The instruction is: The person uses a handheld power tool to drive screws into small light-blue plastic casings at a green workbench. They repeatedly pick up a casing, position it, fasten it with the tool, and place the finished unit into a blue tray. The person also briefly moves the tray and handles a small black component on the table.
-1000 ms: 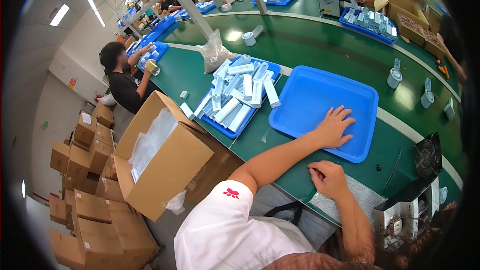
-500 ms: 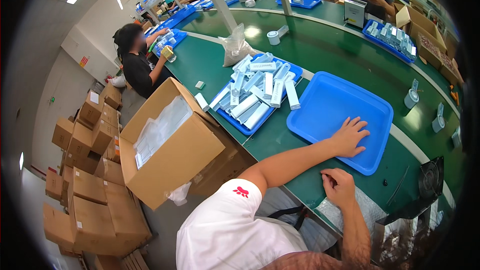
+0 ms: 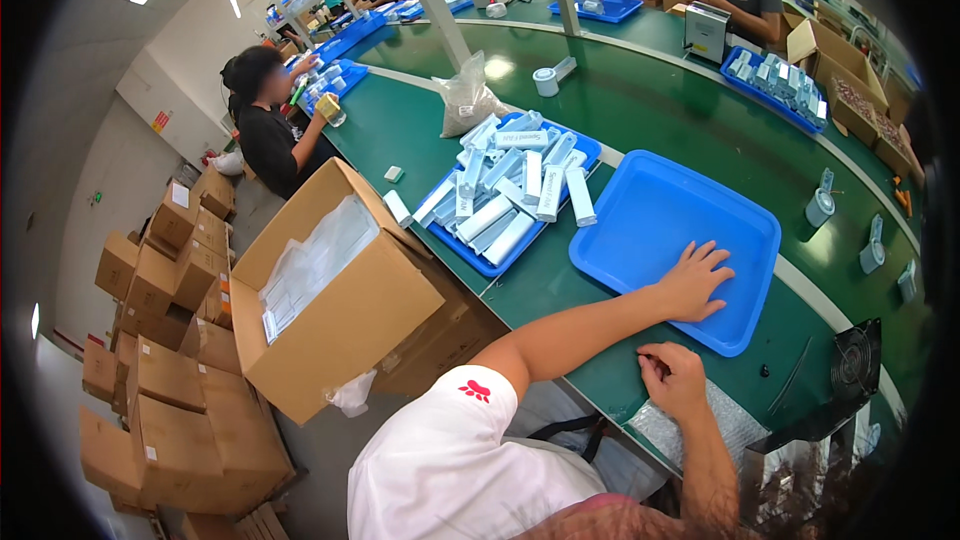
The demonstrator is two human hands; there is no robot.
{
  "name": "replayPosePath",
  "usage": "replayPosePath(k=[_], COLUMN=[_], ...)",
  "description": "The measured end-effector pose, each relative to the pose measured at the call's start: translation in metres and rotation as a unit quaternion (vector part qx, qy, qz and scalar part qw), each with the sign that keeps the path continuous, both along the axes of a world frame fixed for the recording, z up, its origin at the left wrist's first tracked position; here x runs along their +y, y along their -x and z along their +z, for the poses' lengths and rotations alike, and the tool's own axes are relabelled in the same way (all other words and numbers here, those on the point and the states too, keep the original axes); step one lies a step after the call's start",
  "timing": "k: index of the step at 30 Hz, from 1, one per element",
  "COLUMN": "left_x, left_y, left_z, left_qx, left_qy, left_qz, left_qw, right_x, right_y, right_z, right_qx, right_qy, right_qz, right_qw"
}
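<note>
An empty blue tray (image 3: 640, 220) lies on the green worktop in front of me. My left hand (image 3: 697, 282) rests flat on its near right part, fingers spread, holding nothing. Closer to the worktop's near edge, my right hand (image 3: 675, 378) is loosely curled, with nothing visible in it. Under its wrist lies a sheet of bubble wrap (image 3: 705, 425). To the left of the empty tray, another blue tray (image 3: 497, 265) carries a heap of long pale blue and white plastic cases (image 3: 510, 225). One case (image 3: 580, 197) overhangs that tray's edge towards the empty one.
An open carton (image 3: 340, 315) with clear plastic-wrapped contents stands at the worktop's left edge. A clear bag (image 3: 468, 100) sits behind the heap. Pale blue handheld devices (image 3: 820, 205) stand on the green belt. A black fan (image 3: 856, 360) is at the right. Co-workers sit left and across.
My hands keep nearly the same places; the view shifts slightly. Across the belt, a co-worker's hand has reached out to a blue tray.
</note>
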State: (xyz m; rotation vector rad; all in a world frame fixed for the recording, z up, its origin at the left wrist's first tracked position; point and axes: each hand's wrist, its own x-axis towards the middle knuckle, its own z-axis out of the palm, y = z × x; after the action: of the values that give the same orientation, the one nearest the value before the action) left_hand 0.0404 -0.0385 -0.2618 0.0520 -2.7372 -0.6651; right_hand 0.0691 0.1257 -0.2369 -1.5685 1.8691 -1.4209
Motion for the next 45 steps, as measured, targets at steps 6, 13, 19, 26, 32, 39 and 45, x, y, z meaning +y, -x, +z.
replayPosePath(k=[6, 13, 19, 26, 32, 39, 45], left_x=[-0.002, -0.001, 0.001, 0.001, -0.001, 0.0, 0.001], left_y=[-0.007, -0.004, -0.003, -0.004, -0.003, -0.005, -0.008], left_z=[0.003, -0.004, -0.005, -0.002, -0.002, 0.002, 0.003], left_qx=[-0.019, -0.001, -0.008, -0.011, -0.009, -0.019, -0.024], left_qy=[-0.001, -0.011, -0.021, -0.019, -0.015, -0.004, -0.005], left_qz=[0.005, 0.002, -0.001, 0.001, -0.002, 0.003, 0.004], left_qw=[1.0, 1.0, 1.0, 1.0, 1.0, 1.0, 1.0], right_x=[-0.003, -0.003, -0.002, -0.003, -0.003, -0.002, -0.001], right_y=[-0.003, -0.002, -0.002, -0.001, 0.001, 0.002, -0.001], right_z=[0.002, 0.004, 0.0, 0.0, 0.002, 0.001, 0.003], right_qx=[0.004, 0.02, 0.023, 0.006, -0.008, -0.004, -0.009], right_qy=[0.004, 0.003, 0.0, -0.006, -0.011, -0.017, -0.029], right_qz=[-0.001, 0.002, -0.001, 0.002, 0.005, 0.004, 0.007], right_qw=[1.0, 1.0, 1.0, 1.0, 1.0, 1.0, 1.0])
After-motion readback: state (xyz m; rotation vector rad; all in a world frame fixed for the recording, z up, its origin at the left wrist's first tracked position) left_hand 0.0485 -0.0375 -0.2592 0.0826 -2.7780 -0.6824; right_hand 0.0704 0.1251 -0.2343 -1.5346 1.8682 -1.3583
